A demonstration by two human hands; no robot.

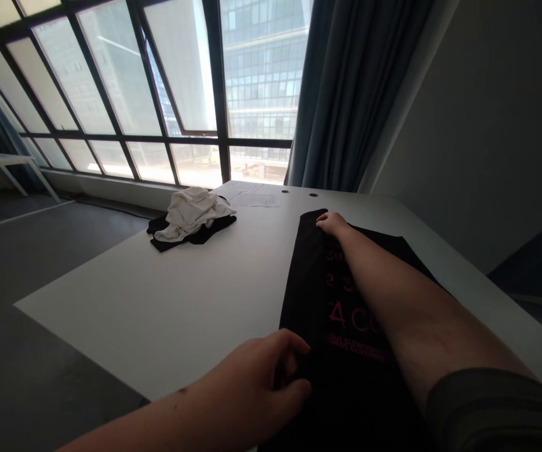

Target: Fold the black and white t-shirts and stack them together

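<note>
A black T-shirt [346,383] with dark pink lettering lies on the white table in front of me, its left side folded over in a long strip. My right hand [333,223] reaches across to the far end and pinches the cloth at the fold. Nearer to me, my left hand [275,380] is at the shirt's left edge, fingers curled and thumb toward the cloth. The dark fabric between those left fingertips is hard to make out. My right forearm covers part of the lettering.
A heap of white cloth [195,210] rests on black cloth [209,233] at the table's [181,301] far left edge. Paper sheets [254,199] and two round holes are at the back. Windows and a blue curtain [346,94] stand behind, with a wall at right.
</note>
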